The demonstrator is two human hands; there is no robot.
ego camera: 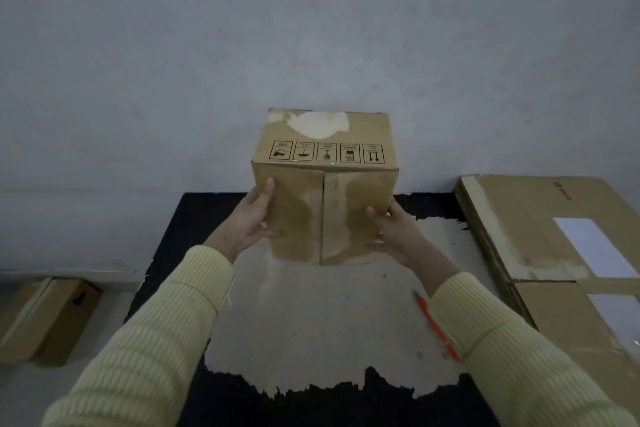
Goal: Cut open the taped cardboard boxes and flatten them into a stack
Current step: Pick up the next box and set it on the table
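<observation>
At the worn table [311, 322], holding a taped box [325, 191] upright between the left hand [249, 222] and right hand [396, 234], fingers [267, 192] clasping both sides. Probably positioning it before cutting; next needing one hand freed for the orange tool [436, 326] lying beside the right sleeve [502, 340].

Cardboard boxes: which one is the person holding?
The centre box with the row of handling symbols, held between the left hand and right hand. The lower-left box lies untouched; the cardboard on the right is flat.
</observation>
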